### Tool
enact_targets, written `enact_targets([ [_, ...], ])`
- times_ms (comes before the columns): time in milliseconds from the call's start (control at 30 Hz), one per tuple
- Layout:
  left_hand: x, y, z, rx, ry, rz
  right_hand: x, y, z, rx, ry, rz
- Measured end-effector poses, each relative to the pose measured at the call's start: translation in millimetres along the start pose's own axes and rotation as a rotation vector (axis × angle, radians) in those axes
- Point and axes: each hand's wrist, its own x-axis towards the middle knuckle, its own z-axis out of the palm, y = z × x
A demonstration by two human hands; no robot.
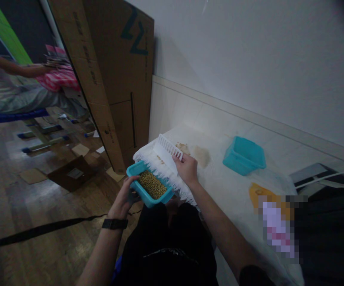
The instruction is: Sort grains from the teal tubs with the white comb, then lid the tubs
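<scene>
My left hand is closed on the left end of a teal plastic container, held below the table's fringed edge. Small round yellow-green beans cover its bottom. My right hand pinches a white plastic scraper with a row of slots along one side. The scraper is tilted over the white fringed cloth, close to the container's far rim. A few light brown bits lie on the cloth beside it. Behind it are a small brownish heap and a paler beige patch.
An empty-looking teal container stands farther right on the white table. An orange-yellow item lies near a pixelated area. A tall cardboard box rises at left. Beyond it a person sits. Cardboard scraps litter the floor.
</scene>
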Motion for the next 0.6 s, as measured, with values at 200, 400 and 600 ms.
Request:
enact_targets([
  [200,-8,2,7.9,0.011,0.053,0.02,0,-2,3,0.016,-0.011,0.017],
  [400,-10,3,10.1,0.012,0.067,0.026,-3,3,5,0.063,0.009,0.022],
  [600,-11,7,11.8,0.02,0.078,0.005,-10,4,7,0.053,0.019,0.02],
])
